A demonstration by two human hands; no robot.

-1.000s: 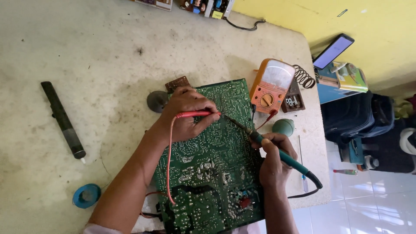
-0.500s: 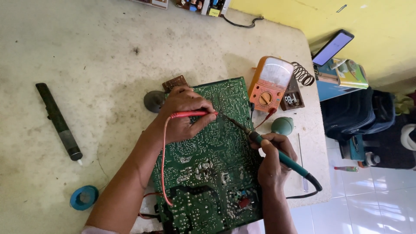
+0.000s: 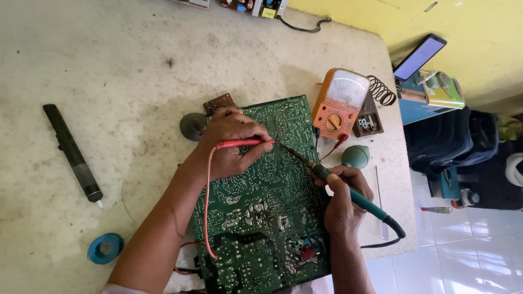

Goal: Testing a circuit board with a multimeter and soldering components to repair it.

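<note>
Green printed circuit board (image 3: 261, 218): solder side up, at the tabletop's (image 3: 125, 65) near edge, under both hands. Left hand (image 3: 231, 142): rests on the board's far left part, fingers clamped on a red probe with red lead (image 3: 239, 144). Right hand (image 3: 343, 204): at the board's right edge, closed around a teal-handled soldering iron (image 3: 348, 190); both tips meet mid-board. Orange analogue multimeter (image 3: 339, 103): beyond the board's far right corner. Containers: none seen. Against earlier frames: hands and tools unchanged.

Both forearms are bare to above the elbow, with no rings, watch or gloves on either hand
</note>
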